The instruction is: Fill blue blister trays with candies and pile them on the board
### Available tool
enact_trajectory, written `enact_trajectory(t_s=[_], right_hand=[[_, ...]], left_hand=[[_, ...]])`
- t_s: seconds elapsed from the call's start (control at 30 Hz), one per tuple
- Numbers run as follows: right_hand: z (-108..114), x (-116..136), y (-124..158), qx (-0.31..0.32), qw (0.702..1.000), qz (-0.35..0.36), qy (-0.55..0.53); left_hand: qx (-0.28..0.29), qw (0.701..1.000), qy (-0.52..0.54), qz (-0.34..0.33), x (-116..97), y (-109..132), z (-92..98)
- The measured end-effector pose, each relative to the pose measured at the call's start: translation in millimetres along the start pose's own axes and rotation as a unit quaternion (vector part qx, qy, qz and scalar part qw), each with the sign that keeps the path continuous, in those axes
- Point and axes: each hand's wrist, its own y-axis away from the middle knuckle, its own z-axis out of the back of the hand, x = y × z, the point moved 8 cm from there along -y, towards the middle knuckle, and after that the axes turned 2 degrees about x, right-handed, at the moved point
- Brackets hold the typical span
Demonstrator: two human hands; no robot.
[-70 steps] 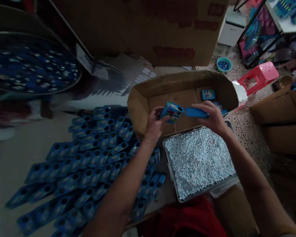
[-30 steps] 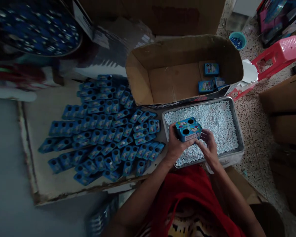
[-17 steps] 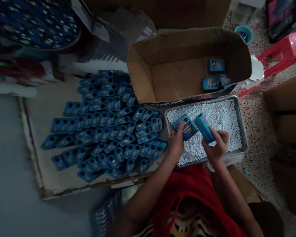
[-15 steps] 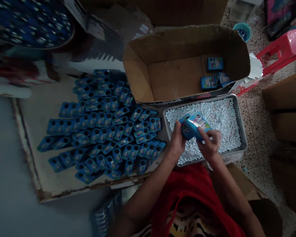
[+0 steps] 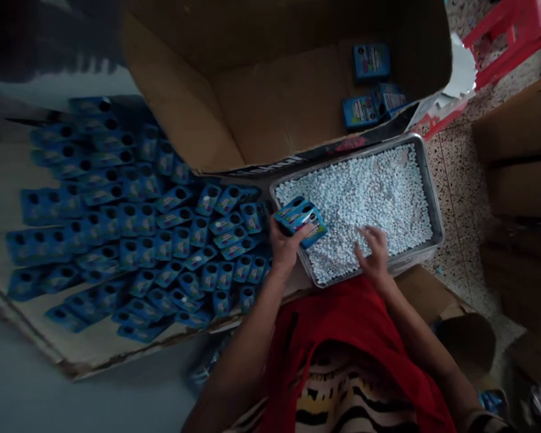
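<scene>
My left hand (image 5: 287, 245) is closed round a few small blue boxes (image 5: 301, 216) with dark round openings, held side by side over the left end of a metal tray (image 5: 435, 207). Small white and pale-blue pellets (image 5: 360, 186) fill the tray. My right hand (image 5: 373, 251) is at the pellets near the tray's front edge, fingers apart, holding nothing I can see. Whether its fingertips touch the pellets is hard to tell. Left of the tray, many similar blue boxes (image 5: 180, 240) crowd the tabletop, openings showing.
Behind the tray stands an open cardboard carton (image 5: 270, 114) with 3 blue boxes (image 5: 372, 62) at its right end. A red plastic stool (image 5: 500, 42) is at the upper right. Brown cartons (image 5: 518, 138) line the right side. The table edge (image 5: 72, 367) runs along the lower left.
My right hand has let go of the blue boxes and moved down to the pellets. My left hand has shifted left with the boxes, their openings now showing. The view has moved closer.
</scene>
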Motion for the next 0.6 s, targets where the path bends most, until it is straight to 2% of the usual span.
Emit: enact_trajectory(t_s=[0.07,0.1,0.17,0.2,0.27,0.43,0.6], right_hand=[[30.1,-69.6,7.0,-0.106,0.984,-0.144,0.012],[36.8,-98.8,8.9,-0.129,0.972,-0.196,0.022],[33.5,-138.3,5.3,-0.136,0.958,-0.249,0.046],[25.8,-147.8,0.5,-0.132,0.957,-0.252,0.055],[6.3,-149.8,-10.2,-0.140,0.961,-0.234,0.052],[-29.3,-116.5,-25.5,-0.172,0.966,-0.188,-0.045],[-49.3,-98.7,-26.3,-0.161,0.945,-0.218,-0.183]], left_hand=[[0.014,1.000,-0.006,0.008,12.0,-4.0,12.7],[0.014,1.000,-0.002,0.019,20.8,-3.1,17.1],[0.014,0.999,0.004,0.043,41.0,2.9,18.3],[0.016,0.998,0.004,0.054,51.2,6.5,15.3],[0.021,0.997,0.004,0.069,69.3,12.2,4.4],[-0.013,0.983,0.121,0.140,98.9,10.9,-31.1],[0.073,0.966,0.167,0.184,99.7,11.6,-89.7]])
